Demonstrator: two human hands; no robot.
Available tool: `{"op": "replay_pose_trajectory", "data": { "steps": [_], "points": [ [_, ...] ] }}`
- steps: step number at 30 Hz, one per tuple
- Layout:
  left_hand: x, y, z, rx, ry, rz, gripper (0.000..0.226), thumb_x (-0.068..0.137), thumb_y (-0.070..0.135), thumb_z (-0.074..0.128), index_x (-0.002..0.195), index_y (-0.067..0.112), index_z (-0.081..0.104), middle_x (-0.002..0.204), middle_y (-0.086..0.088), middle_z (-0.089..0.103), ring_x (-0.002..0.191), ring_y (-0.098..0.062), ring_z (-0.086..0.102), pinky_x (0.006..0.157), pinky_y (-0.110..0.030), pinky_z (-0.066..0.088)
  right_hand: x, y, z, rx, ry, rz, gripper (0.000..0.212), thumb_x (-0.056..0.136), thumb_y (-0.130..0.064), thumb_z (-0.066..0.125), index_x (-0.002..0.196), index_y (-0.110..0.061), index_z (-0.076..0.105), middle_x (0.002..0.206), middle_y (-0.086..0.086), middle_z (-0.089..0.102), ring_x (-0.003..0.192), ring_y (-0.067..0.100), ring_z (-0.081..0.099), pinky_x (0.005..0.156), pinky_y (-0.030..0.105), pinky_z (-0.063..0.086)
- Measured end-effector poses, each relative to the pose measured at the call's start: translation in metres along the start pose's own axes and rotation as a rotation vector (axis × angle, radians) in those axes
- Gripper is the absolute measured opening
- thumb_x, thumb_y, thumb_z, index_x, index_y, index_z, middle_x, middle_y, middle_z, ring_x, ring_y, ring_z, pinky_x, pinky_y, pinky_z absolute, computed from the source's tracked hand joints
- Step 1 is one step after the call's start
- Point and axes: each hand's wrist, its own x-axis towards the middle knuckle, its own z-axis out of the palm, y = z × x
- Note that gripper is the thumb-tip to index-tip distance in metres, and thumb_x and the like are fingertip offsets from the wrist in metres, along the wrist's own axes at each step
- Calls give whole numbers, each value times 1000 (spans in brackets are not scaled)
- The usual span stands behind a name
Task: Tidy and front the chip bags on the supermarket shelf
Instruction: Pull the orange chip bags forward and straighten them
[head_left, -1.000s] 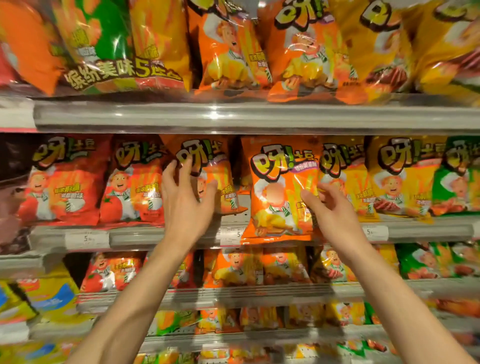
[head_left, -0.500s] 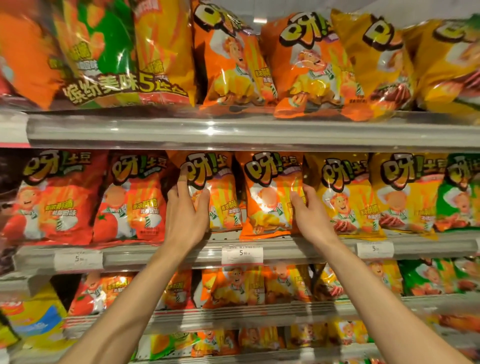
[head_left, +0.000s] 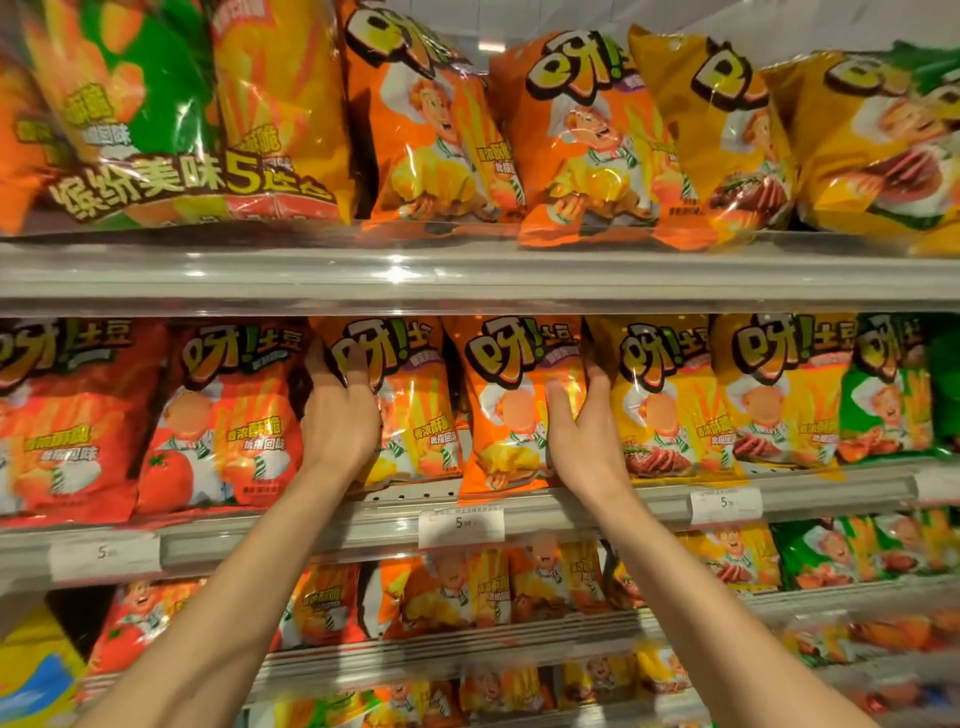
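Two orange chip bags stand side by side in the middle of the second shelf (head_left: 597, 512). My left hand (head_left: 340, 415) grips the left edge of the left orange bag (head_left: 415, 410), fingers curled over its front. My right hand (head_left: 582, 431) holds the right edge of the right orange bag (head_left: 509, 415), thumb on its front and fingers behind its side. That right bag's bottom hangs slightly over the shelf lip. Both bags are upright and face forward.
Red bags (head_left: 228, 415) stand to the left; yellow bags (head_left: 670, 400) and a green bag (head_left: 888, 395) to the right. Larger bags fill the top shelf (head_left: 467, 275). More rows sit on lower shelves. Price tags (head_left: 461, 526) line the shelf rail.
Both hands have reached further in and closed on the two orange bags. The right orange bag has been moved back from hanging over the rail. The view has tilted upward.
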Motion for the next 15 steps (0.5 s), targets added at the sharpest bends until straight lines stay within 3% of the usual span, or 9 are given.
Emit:
{"op": "replay_pose_trajectory", "data": {
  "steps": [3,8,12,15],
  "points": [
    [3,-5,2,8,12,53,74,97,71,23,159,36,5,132,-29,60,123,-50,56,107,-55,43,-1,2,1,35,41,2,66,105,-49,38,159,-17,18,163,5,32,148,24,34,120,45,32],
    [2,2,2,79,-13,64,66,105,58,28,162,31,10,142,-28,52,131,-51,48,109,-53,37,-1,5,4,22,66,-13,63,106,-48,36,158,-16,20,161,6,35,147,25,36,118,46,34],
    [1,0,-4,134,-44,103,70,103,62,26,162,33,5,131,-30,57,124,-51,54,105,-54,41,3,7,4,13,60,-22,62,106,-47,36,157,-15,21,160,8,37,146,26,38,117,45,35],
    [0,2,-10,217,-72,111,73,104,59,31,163,30,-1,145,-32,47,129,-52,49,108,-54,41,3,5,3,-23,57,-31,62,107,-45,36,157,-13,21,162,8,34,147,27,36,117,40,33]
  ]
}}
